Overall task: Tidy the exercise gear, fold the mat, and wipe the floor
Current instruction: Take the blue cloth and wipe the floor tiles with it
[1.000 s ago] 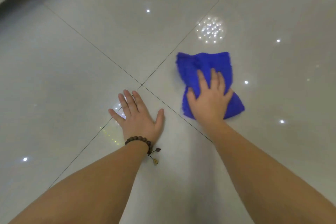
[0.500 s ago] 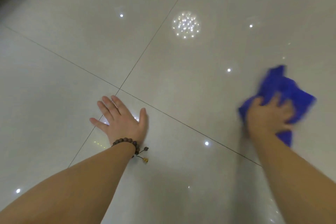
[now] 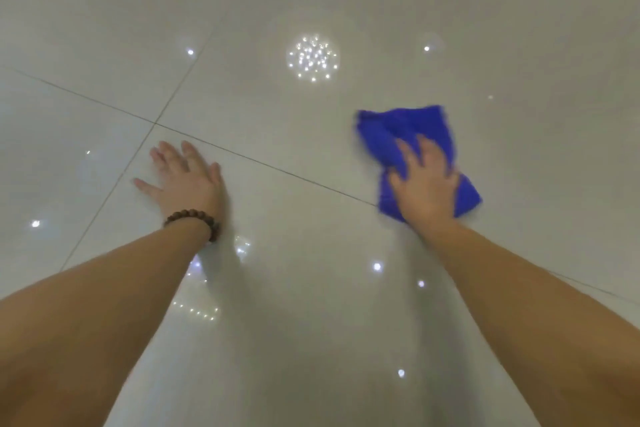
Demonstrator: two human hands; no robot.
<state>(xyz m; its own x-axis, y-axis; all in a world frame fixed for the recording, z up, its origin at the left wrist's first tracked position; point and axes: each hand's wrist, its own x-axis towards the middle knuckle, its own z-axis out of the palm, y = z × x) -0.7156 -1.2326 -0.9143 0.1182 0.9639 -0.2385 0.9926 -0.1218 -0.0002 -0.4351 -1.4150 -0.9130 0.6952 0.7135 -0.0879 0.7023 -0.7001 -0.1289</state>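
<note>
While the left hand (image 3: 187, 180) lies flat, fingers spread, on the glossy tiled floor (image 3: 311, 288), the right hand (image 3: 427, 184) presses a crumpled, motion-blurred blue cloth (image 3: 408, 130), fingers splayed.

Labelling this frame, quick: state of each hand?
Left hand: open, flat on the floor, holding nothing.
Right hand: open, fingers spread, pressing the blue cloth to the floor.

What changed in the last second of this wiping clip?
The right hand swept the blue cloth rightward away from the tile joint, then partway back left. The left hand stayed flat on the floor, bracelet on its wrist.
</note>
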